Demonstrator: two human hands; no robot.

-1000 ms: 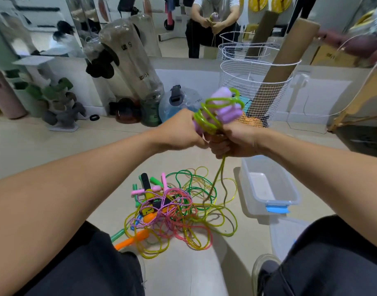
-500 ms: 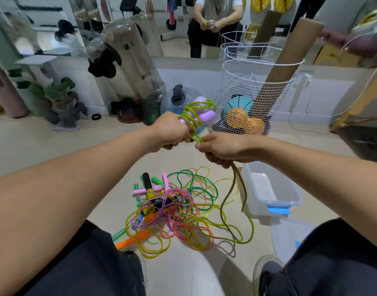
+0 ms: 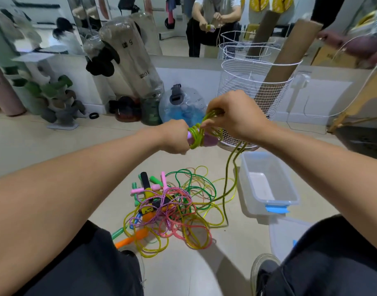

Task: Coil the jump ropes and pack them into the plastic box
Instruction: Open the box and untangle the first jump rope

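Observation:
My left hand grips the purple handles of a yellow-green jump rope, which is wound around them in several turns. My right hand pinches the rope just above the handles, and the loose tail hangs down to the floor. A tangled pile of jump ropes in pink, green, yellow and orange lies on the floor between my knees. The clear plastic box with a blue latch stands open to the right of the pile, nothing inside it.
A box lid lies by my right knee. Behind my hands stands a white wire basket holding cardboard tubes. Large plastic bottles, a blue water jug and a dumbbell rack line the mirrored wall.
My right hand has risen from below the handles to above them, carrying the rope round for another turn. Both hands sit lower in view, and less rope lies on the floor.

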